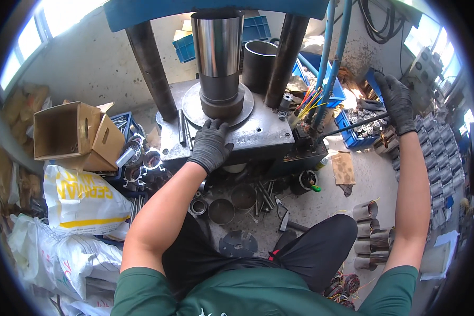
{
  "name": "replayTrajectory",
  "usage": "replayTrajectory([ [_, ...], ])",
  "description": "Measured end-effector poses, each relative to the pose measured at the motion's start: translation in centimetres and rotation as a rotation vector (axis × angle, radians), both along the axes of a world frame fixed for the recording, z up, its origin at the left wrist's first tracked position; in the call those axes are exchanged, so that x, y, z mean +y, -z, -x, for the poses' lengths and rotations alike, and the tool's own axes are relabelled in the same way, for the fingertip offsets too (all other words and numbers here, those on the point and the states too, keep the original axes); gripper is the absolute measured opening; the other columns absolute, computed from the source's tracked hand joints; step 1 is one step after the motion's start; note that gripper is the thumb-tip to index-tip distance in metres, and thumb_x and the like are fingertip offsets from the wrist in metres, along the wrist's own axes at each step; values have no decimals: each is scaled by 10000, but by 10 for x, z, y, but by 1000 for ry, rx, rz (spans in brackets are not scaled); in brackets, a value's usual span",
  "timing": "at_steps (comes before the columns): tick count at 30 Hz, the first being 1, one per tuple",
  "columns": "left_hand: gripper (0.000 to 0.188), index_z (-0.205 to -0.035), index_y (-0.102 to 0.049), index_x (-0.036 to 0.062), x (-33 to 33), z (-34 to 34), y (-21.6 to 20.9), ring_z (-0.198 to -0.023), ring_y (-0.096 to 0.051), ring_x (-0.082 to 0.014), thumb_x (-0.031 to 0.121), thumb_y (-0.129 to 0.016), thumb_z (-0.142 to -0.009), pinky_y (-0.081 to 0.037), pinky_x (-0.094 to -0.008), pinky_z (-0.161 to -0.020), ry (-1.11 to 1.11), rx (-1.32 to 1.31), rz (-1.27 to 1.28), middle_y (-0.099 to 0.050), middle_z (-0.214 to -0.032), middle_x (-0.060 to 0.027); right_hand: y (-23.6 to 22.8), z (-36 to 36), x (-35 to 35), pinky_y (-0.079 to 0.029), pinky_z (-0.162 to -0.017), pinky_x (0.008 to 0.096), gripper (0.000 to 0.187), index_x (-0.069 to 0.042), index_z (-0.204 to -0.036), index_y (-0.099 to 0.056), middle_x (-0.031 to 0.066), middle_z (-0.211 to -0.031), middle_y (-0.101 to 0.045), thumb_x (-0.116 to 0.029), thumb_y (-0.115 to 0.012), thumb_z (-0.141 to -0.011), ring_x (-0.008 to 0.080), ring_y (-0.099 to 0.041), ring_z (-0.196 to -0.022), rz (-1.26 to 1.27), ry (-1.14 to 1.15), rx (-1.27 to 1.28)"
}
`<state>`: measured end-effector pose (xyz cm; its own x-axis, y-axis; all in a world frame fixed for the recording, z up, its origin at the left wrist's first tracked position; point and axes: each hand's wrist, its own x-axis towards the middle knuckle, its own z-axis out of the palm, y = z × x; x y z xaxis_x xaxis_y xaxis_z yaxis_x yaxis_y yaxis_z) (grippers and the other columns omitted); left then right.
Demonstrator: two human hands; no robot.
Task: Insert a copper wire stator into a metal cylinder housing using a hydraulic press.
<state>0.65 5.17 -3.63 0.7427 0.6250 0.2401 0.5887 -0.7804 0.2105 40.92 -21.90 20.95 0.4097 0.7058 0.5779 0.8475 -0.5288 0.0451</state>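
Observation:
My left hand (211,146), in a dark grey glove, lies at the press table (247,138) with its fingers stretched flat, touching nothing it grips. Its fingertips reach the front of the dark ring-shaped base (222,108) under an upright shiny metal cylinder (217,45). These stand on a round metal plate (192,105). Beside that hand lie thin metal rods (181,126). Out to the right, my gloved right hand (397,102) is raised with its fingers stretched away from me. The end of a dark lever (355,124) meets its palm side; the contact is partly hidden.
Two steel posts (151,71) flank the cylinder, with a blue crossbeam (216,6) above. Blue hoses (334,66) run down on the right. A dark hollow cylinder (259,68) stands behind. A cardboard box (79,134) is left; stacked metal cylinders (440,158) right; a hammer (292,225) below.

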Motion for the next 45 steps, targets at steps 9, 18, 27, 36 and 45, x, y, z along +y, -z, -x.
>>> replayTrajectory([
  [9, 598, -1407, -542, 59, -5, -11, -14, -1268, -583, -424, 258, -727, -874, -518, -523, -1066, 26, 153, -58, -603, -1347, -227, -6, 19, 6, -557, -906, 467, 657, 1, -1081, -757, 243, -997, -757, -635, -633, -973, 387, -746, -986, -26, 89, 170],
  [18, 582, -1402, -582, 63, -5, -17, -6, -1242, -603, -386, 247, -733, -871, -520, -506, -1037, 105, 74, -74, -643, -1314, -188, -5, 8, 7, -552, -917, 458, 629, -1, -1073, -759, 241, -1012, -749, -611, -655, -957, 384, -736, -998, 9, 133, 141],
  [27, 413, -1287, -673, 110, -47, -19, -4, -1154, -653, -385, 264, -724, -908, -526, -500, -993, 489, 102, 71, -694, -1217, -186, -4, 5, 3, -546, -901, 455, 619, 2, -1056, -759, 236, -1026, -745, -602, -673, -954, 380, -730, -989, 13, 137, 150],
  [36, 241, -1073, -771, 111, 61, 41, -15, -1043, -692, -362, 202, -808, -853, -558, -458, -936, -101, -182, -80, -730, -1089, -144, 2, 3, -10, -545, -848, 444, 580, -7, -1026, -754, 223, -948, -728, -580, -694, -960, 348, -723, -903, -14, 134, 181],
  [45, 222, -1057, -779, 91, 120, 38, -31, -1074, -717, -361, 205, -774, -867, -572, -462, -946, 141, 327, -171, -715, -1129, -177, 14, 24, -36, -546, -799, 426, 526, 0, -1026, -751, 197, -861, -719, -521, -711, -962, 317, -702, -802, -54, 67, 197],
])
